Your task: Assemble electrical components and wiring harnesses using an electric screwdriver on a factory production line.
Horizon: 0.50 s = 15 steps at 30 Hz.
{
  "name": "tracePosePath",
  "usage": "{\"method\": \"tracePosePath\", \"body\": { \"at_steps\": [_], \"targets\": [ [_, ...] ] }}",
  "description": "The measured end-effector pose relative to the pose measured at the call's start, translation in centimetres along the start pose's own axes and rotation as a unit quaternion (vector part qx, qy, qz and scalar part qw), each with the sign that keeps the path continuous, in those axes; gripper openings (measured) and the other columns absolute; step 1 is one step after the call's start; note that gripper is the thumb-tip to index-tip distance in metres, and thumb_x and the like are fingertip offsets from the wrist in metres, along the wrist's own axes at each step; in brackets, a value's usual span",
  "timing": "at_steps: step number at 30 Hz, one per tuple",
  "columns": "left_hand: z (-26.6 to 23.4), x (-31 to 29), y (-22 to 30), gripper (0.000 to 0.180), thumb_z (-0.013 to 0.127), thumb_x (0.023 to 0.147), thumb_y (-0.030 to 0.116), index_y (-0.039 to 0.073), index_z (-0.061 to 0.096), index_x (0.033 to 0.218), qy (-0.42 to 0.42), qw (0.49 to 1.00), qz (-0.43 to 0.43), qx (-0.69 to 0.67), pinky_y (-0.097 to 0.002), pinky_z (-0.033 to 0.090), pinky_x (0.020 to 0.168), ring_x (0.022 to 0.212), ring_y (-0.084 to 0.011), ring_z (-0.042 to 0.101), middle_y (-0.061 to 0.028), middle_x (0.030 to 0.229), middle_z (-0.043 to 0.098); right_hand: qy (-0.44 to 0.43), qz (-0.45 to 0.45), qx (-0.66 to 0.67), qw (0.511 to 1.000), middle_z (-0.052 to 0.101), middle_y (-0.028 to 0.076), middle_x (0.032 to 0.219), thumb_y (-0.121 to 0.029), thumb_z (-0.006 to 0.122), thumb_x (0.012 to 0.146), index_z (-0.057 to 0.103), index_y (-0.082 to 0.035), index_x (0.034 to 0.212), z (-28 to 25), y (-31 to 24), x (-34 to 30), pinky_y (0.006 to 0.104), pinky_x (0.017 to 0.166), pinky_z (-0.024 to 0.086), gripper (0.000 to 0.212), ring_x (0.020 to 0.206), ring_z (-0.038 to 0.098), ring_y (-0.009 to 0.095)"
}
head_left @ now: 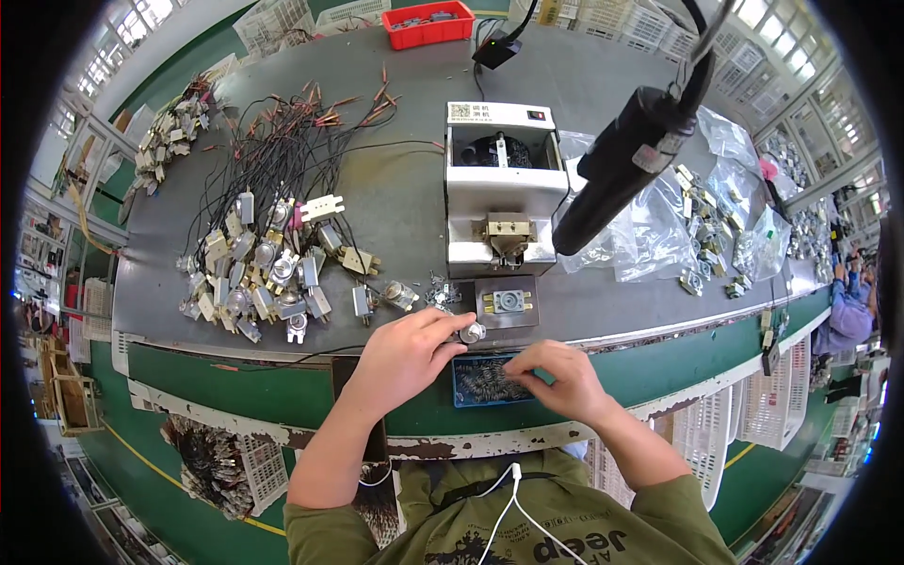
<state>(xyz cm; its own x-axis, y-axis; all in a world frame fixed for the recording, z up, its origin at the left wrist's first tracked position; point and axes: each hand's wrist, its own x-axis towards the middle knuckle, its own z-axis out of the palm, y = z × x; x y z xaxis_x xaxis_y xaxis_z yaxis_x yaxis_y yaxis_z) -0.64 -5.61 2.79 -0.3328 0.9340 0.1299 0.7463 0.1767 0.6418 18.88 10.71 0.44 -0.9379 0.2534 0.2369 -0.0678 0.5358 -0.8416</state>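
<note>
My left hand [400, 358] is closed at the table's front edge, its thumb and forefinger on a small round clear-and-metal part [473, 332]. My right hand [565, 381] reaches over the blue tray [455, 400], which holds many small metal pieces [485, 379]. Its thumb and fingertips are pinched at the tray's right end; anything between them is too small to make out. Just beyond my hands, a pale block with brass tabs [508, 301] lies on a metal plate [527, 285]. Loose small metal bits [441, 292] lie beside my left fingers.
Behind the plate stands a silver machine [499, 179]. A black cylindrical power tool [621, 169] hangs right of it. Left lies a pile of wired lamp-holder-like parts [264, 268]. Plastic bags [650, 226] and more parts [711, 231] lie right; a red bin [428, 36] stands far back.
</note>
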Motion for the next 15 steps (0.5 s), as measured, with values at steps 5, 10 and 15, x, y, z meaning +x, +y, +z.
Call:
{"method": "tracePosePath", "body": {
  "at_steps": [5, 10, 15],
  "targets": [
    [0.2, -0.1, 0.1, 0.036, 0.075, 0.083, 0.017, 0.015, 0.07, 0.118, 0.003, 1.0, 0.016, 0.001, -0.0334, 0.053, 0.067, 0.074, -0.0237, 0.064, -0.0054, 0.095, 0.066, -0.027, -0.089, -0.13, 0.987, 0.069, 0.001, 0.097, -0.006, 0.078, 0.073, 0.071, -0.013, 0.093, 0.5, -0.5, -0.2, 0.0355, 0.074, 0.052, 0.022, 0.084, 0.064, 0.023],
    [-0.1, 0.0, 0.5, 0.037, 0.075, 0.082, 0.017, 0.015, 0.069, 0.119, -0.007, 1.0, 0.01, 0.012, -0.033, 0.051, 0.063, 0.069, -0.0221, 0.062, -0.0055, 0.091, 0.064, -0.045, -0.099, -0.181, 0.977, 0.065, 0.001, 0.095, -0.01, 0.076, 0.072, 0.07, -0.012, 0.096, 1.7, 0.6, -0.5, 0.0347, 0.077, 0.05, 0.024, 0.086, 0.061, 0.022],
    [0.3, 0.1, 0.2, 0.037, 0.076, 0.082, 0.016, 0.013, 0.07, 0.118, -0.016, 1.0, -0.004, 0.006, -0.0303, 0.053, 0.062, 0.068, -0.0199, 0.064, -0.0061, 0.093, 0.066, -0.055, -0.105, -0.191, 0.974, 0.064, 0.0, 0.095, -0.009, 0.072, 0.072, 0.069, -0.011, 0.097, 1.2, 0.0, -0.5, 0.0347, 0.079, 0.049, 0.026, 0.088, 0.06, 0.022]
  ]
}}
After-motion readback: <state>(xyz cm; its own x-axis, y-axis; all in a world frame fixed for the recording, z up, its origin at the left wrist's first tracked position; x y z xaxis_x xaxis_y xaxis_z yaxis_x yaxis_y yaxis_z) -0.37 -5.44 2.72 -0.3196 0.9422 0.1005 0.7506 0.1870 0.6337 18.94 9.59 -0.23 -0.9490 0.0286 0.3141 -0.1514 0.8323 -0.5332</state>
